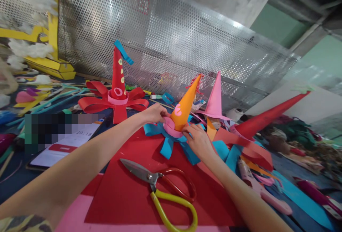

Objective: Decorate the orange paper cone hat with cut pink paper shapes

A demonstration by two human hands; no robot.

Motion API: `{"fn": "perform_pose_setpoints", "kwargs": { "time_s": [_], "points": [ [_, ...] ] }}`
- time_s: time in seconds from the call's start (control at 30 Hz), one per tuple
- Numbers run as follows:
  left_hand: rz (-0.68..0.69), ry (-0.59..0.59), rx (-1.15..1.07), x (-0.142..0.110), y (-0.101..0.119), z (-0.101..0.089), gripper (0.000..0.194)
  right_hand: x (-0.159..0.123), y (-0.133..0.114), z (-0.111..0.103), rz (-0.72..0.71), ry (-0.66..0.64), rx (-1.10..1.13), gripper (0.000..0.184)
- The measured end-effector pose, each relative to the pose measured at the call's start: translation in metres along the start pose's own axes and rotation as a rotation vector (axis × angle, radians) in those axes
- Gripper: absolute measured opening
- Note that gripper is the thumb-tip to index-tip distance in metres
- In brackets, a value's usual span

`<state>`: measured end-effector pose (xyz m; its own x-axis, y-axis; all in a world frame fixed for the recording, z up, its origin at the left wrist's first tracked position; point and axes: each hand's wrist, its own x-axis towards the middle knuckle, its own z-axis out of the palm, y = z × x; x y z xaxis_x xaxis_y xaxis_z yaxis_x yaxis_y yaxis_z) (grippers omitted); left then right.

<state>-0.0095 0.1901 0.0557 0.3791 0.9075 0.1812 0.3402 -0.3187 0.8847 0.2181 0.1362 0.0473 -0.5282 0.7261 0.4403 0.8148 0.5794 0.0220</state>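
An orange paper cone hat leans to the right, with a pink band around its base, a pink patch on its front and red fringe at the tip. Blue paper loops spread out beneath it. My left hand closes its fingers on the band's left side. On the opposite side, my right hand pinches the band's edge near the blue loops. Scissors with one red and one yellow handle lie partly open in front, on red sheets.
A red cone hat with red loops stands at left, near a phone. Behind are a pink cone hat and a tilted red cone. A pink glue gun lies at right. Perforated metal bounds the back.
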Motion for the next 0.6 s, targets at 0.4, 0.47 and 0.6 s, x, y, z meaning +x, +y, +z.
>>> {"fn": "perform_pose_setpoints", "kwargs": {
  "time_s": [0.4, 0.47, 0.6],
  "points": [
    [-0.031, -0.029, -0.160, -0.0013, -0.0095, 0.0047, 0.030, -0.0020, 0.0052, -0.0002, 0.092, 0.046, 0.050, 0.009],
    [-0.021, -0.025, -0.179, -0.0016, -0.0085, 0.0045, 0.029, -0.0019, 0.0065, -0.0012, 0.123, 0.057, 0.076, 0.010],
    [-0.014, -0.032, -0.184, -0.0021, -0.0077, 0.0047, 0.024, -0.0008, 0.0087, -0.0061, 0.185, 0.057, 0.137, 0.010]
  ]
}}
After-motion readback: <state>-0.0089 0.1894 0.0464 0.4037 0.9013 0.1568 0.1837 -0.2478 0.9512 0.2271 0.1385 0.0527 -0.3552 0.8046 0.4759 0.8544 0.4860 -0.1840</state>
